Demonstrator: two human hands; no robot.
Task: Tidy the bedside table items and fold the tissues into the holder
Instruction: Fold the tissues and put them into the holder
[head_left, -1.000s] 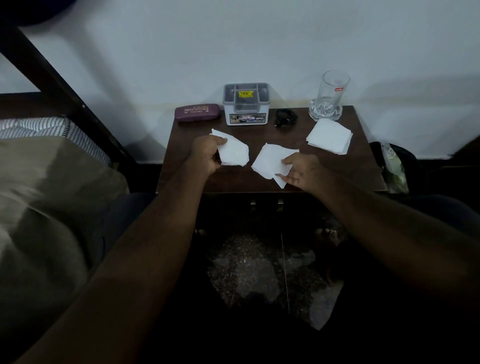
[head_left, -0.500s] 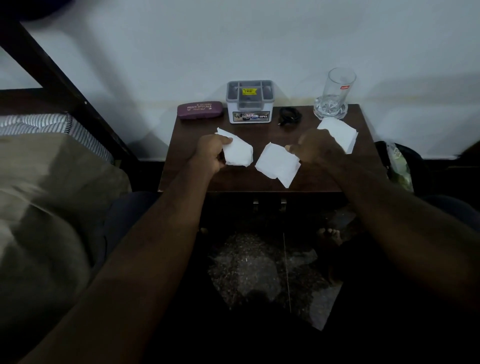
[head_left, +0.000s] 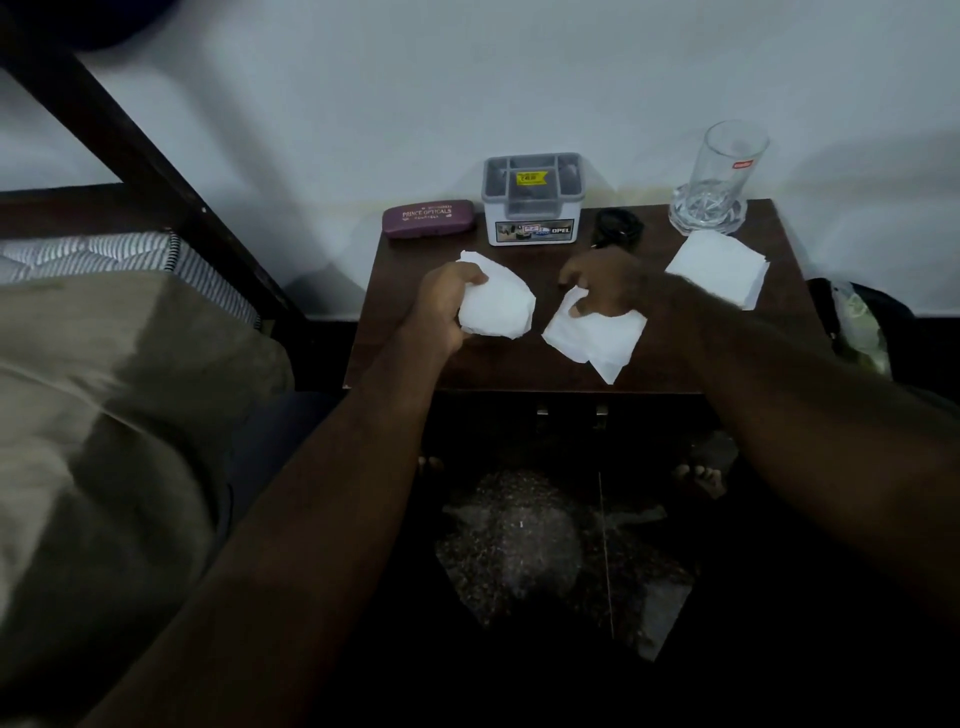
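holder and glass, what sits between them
A small black item, too dark to identify, lies on the table between the holder and the glass, seen in the head view.

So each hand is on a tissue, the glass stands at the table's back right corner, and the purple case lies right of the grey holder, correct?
Not quite: the head view shows the case lying left of the holder. The rest holds: left hand on one tissue, right hand on another, glass at the table's back right corner.
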